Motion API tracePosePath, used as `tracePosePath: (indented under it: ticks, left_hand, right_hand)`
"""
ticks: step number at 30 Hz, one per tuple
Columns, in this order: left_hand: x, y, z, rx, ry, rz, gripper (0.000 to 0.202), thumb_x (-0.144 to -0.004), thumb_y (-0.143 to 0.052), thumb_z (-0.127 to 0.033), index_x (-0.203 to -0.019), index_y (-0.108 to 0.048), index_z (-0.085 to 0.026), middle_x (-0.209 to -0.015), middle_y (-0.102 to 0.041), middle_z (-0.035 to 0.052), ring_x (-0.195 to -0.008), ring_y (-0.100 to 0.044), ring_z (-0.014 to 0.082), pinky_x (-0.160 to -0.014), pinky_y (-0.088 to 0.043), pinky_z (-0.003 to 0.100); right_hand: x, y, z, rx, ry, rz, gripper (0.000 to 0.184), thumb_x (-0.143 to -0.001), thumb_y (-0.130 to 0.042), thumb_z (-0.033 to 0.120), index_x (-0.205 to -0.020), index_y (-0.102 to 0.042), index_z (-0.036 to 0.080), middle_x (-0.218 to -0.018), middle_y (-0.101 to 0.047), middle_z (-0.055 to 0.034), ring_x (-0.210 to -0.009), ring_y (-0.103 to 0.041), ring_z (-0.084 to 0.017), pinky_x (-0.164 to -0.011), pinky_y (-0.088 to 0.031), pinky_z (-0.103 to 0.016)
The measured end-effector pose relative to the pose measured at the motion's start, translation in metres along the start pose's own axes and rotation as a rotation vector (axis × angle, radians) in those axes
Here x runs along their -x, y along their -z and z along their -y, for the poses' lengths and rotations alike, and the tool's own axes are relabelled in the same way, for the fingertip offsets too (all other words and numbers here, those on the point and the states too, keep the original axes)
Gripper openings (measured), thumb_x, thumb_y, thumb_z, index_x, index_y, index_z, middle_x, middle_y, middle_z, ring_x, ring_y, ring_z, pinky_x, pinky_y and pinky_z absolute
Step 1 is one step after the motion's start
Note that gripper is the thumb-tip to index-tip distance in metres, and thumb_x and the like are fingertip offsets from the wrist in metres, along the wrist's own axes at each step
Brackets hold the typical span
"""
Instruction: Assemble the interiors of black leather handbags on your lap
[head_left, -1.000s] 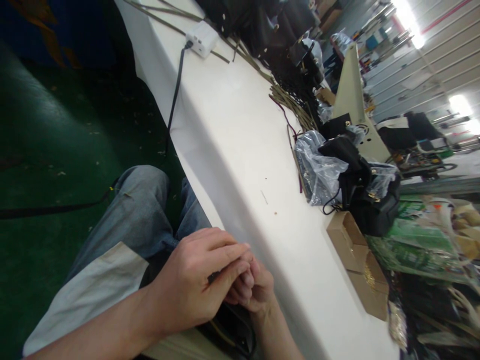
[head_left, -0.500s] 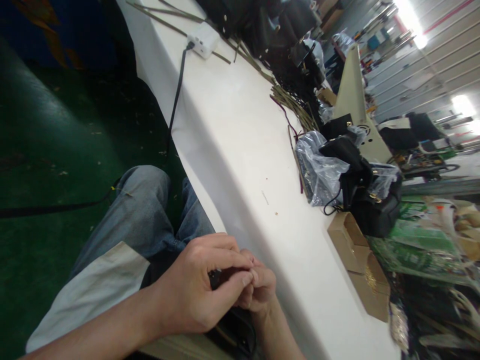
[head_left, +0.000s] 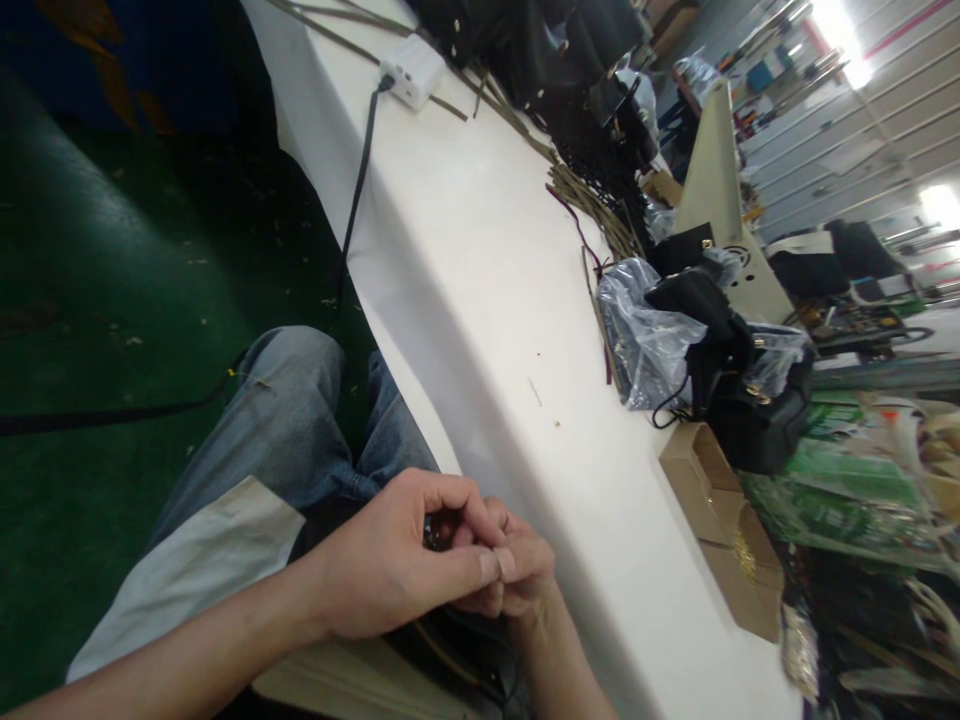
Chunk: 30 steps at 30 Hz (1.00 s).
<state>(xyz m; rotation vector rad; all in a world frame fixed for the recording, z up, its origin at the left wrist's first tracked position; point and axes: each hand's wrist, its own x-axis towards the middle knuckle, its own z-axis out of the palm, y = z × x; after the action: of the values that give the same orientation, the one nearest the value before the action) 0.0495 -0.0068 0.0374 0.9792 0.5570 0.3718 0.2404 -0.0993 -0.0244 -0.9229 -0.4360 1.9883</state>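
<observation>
My left hand [head_left: 409,555] reaches in from the lower left, its thumb and forefinger pinched together. Its fingertips meet those of my right hand [head_left: 521,570], which is also closed, just off the table's near edge. What the fingers hold is too small or hidden to name. Behind the left fingers, a dark, shiny bit shows in the gap. Below both hands a black item [head_left: 457,660] with an edge like piping lies across my lap, mostly covered by my hands and wrists.
The white-covered table [head_left: 480,260] runs diagonally. A small cardboard box [head_left: 701,500] holds gold-coloured pieces. Beyond are black bags [head_left: 757,420] with clear plastic [head_left: 652,330], olive strips [head_left: 592,205] and a white plug block [head_left: 412,72] with a black cable [head_left: 360,180].
My left fingers have curled more and lifted slightly, widening the gap in which the dark bit shows. Fingertips stay together. The view has shifted slightly.
</observation>
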Motion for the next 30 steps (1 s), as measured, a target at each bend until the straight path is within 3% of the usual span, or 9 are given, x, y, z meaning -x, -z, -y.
tracePosePath:
  ticks: [4, 10, 20, 30]
  left_hand:
    - [-0.0008, -0.0005, -0.0026, 0.018, 0.014, 0.012, 0.009, -0.078, -0.077, -0.025, -0.08, -0.075, -0.017, -0.071, -0.068, 0.0001, -0.067, -0.058, 0.0135, -0.058, -0.043, 0.022]
    - [-0.0038, -0.0044, -0.0009, 0.118, 0.054, 0.03, 0.006, -0.074, -0.067, -0.018, -0.073, -0.073, -0.017, -0.069, -0.077, 0.0036, -0.064, -0.073, 0.018, -0.058, -0.052, 0.023]
    - [-0.0062, -0.0053, -0.0003, 0.077, -0.002, -0.038, 0.011, -0.077, -0.069, -0.016, -0.074, -0.079, -0.016, -0.073, -0.08, 0.0032, -0.066, -0.068, 0.0144, -0.062, -0.05, 0.022]
    - [0.0002, -0.0034, 0.0021, -0.028, -0.079, -0.079, 0.014, -0.084, -0.071, -0.022, -0.083, -0.084, -0.018, -0.079, -0.078, 0.0034, -0.072, -0.067, 0.0159, -0.064, -0.051, 0.024]
  right_hand:
    - [-0.0026, -0.0046, 0.0007, 0.03, -0.002, 0.013, 0.051, -0.062, -0.102, 0.059, -0.073, -0.085, 0.012, -0.05, -0.062, -0.0032, -0.047, -0.05, -0.014, -0.053, -0.041, -0.027]
    - [-0.0054, -0.0088, -0.002, 0.091, 0.01, 0.117, 0.061, -0.071, -0.097, 0.069, -0.05, -0.076, 0.016, -0.041, -0.055, -0.0052, -0.044, -0.052, -0.016, -0.054, -0.039, -0.029]
    - [-0.0058, -0.004, -0.0037, 0.098, 0.036, 0.122, 0.072, -0.076, -0.091, 0.076, -0.042, -0.063, 0.019, -0.039, -0.05, -0.0038, -0.042, -0.049, -0.013, -0.05, -0.037, -0.027]
    - [-0.0025, -0.0054, -0.0004, 0.009, 0.09, 0.091, 0.053, -0.081, -0.093, 0.058, -0.053, -0.074, 0.016, -0.041, -0.051, -0.0024, -0.041, -0.045, -0.013, -0.049, -0.036, -0.027]
